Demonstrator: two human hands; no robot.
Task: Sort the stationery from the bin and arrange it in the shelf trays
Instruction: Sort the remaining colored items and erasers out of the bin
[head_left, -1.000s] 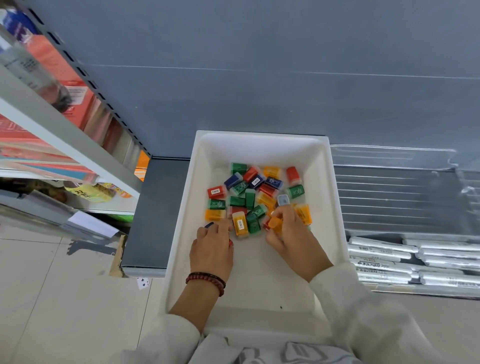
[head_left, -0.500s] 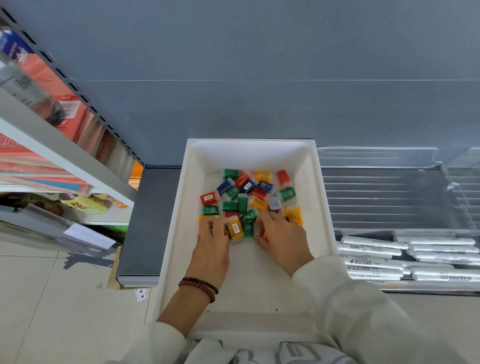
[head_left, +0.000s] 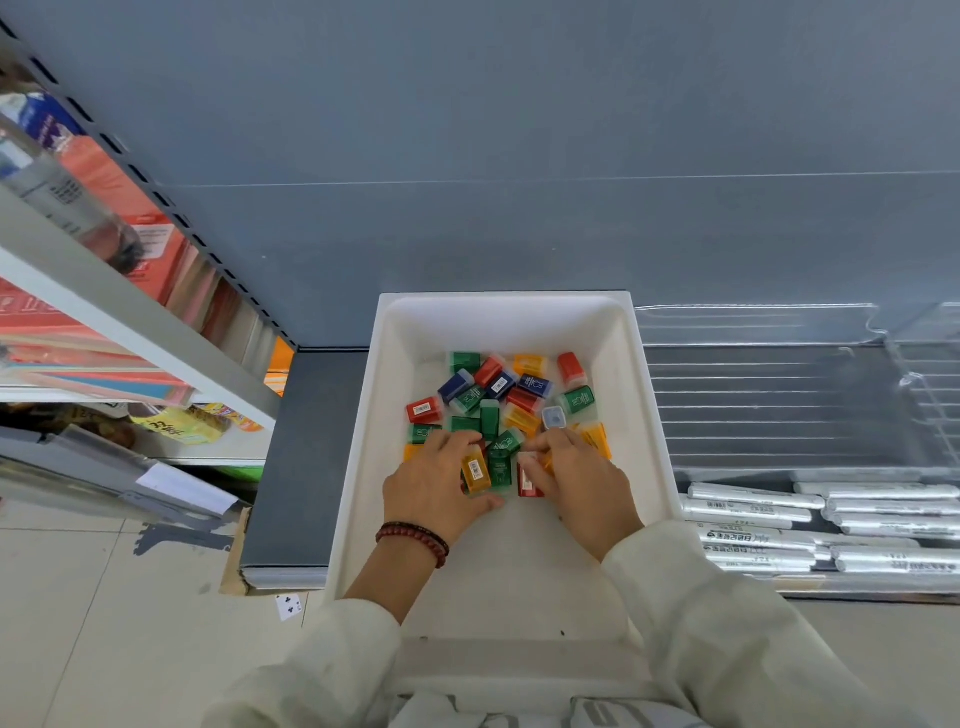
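A white bin (head_left: 358, 467) stands in front of me on the shelf and holds several small plastic cases in red, green, blue and orange (head_left: 498, 395). Both hands are down in the near edge of the pile. My left hand (head_left: 434, 486), with a red bead bracelet at the wrist, holds an orange case (head_left: 475, 472) between fingers and thumb. A green case (head_left: 498, 467) lies between the two hands. My right hand (head_left: 584, 483) pinches a red case (head_left: 529, 482), with an orange one partly hidden under its fingers.
A clear ribbed shelf tray (head_left: 779, 400) lies to the right of the bin, with silver marker pens (head_left: 753, 525) in the tray in front of it. Left is a dark shelf board (head_left: 301, 457) and a rack of notebooks (head_left: 130, 223). A playing card (head_left: 289, 607) lies on the floor.
Both hands have drawn together at the near edge of the pile. The left hand has taken hold of an orange case and the right now has a red one.
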